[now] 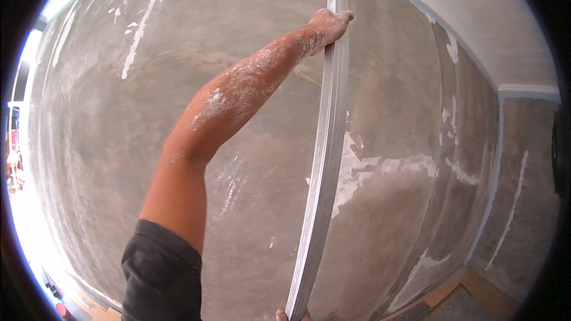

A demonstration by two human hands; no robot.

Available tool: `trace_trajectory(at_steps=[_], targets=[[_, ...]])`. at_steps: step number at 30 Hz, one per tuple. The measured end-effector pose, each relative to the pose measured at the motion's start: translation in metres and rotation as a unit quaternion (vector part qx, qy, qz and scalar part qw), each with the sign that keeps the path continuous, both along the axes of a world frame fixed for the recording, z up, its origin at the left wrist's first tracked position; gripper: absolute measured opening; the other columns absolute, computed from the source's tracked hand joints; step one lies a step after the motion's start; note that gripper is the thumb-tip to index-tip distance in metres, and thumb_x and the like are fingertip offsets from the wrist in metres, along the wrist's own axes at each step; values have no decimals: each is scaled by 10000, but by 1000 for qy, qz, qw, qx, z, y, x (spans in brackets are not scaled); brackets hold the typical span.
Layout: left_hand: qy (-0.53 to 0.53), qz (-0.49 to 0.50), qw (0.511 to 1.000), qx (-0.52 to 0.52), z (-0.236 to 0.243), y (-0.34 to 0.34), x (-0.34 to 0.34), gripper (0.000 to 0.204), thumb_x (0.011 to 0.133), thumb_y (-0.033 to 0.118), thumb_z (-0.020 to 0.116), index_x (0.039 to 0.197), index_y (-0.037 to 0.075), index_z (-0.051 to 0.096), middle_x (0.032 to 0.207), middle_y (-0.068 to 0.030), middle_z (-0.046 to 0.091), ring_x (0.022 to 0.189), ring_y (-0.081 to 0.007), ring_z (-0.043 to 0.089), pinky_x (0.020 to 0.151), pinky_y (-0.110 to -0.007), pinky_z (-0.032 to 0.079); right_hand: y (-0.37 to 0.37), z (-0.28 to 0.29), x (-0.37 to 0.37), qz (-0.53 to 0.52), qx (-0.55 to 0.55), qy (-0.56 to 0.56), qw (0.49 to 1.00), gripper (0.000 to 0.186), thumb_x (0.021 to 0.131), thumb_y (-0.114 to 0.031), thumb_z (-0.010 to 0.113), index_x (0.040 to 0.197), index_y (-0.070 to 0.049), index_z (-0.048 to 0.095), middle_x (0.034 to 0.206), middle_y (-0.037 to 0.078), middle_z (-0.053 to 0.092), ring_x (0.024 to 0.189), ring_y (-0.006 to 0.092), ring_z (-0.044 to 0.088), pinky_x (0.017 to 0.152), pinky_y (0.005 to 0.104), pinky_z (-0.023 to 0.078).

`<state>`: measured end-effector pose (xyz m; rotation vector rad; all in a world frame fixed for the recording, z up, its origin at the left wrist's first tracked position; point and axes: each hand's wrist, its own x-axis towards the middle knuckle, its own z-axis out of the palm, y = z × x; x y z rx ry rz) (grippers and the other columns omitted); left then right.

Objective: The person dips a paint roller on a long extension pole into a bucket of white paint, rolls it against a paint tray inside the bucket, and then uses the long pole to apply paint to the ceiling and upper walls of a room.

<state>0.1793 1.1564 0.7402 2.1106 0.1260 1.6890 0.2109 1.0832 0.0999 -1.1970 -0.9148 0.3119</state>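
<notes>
While your left hand (329, 25) grips the long metal straightedge (325, 160) high up, it stands upright against the grey plastered wall (119, 131); your right hand (284, 315) holds its bottom end, grip unclear.

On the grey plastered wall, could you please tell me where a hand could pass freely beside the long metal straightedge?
The grey plastered wall is bare left of the raised left forearm. Right of the long silvery metal straightedge, grey plaster runs free to the corner, broken by white patches. It is crowded along the straightedge: the left hand grips near its top, the right hand its bottom.
</notes>
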Motion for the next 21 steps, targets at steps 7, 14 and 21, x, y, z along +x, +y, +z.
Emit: trace_trajectory(at_steps=[7, 14, 21], targets=[[19, 9, 999, -32, 10, 26, -11, 623, 877, 450, 546, 1168, -100, 519, 848, -169, 637, 773, -281, 657, 710, -456, 544, 1, 14, -36, -6, 19, -3, 1000, 568, 833, -353, 684, 1219, 22, 502, 967, 127, 640, 860, 221, 605, 738, 351, 499], [7, 43, 997, -62, 0, 32, -26, 606, 873, 441, 558, 1154, -93, 512, 917, -188, 629, 816, -294, 658, 669, -449, 547, -7, 27, -55, 2, 25, -3, 1000, 577, 831, -356, 682, 1228, 19, 494, 978, 134, 639, 863, 224, 610, 738, 352, 502], [-38, 39, 998, 6, -18, -31, -51, 605, 876, 469, 535, 1089, -97, 549, 841, -174, 625, 738, -265, 656, 650, -446, 553, -15, 5, -58, -15, 8, 1, 1000, 587, 830, -360, 681, 1237, 15, 486, 988, 140, 638, 865, 227, 615, 738, 352, 504]])
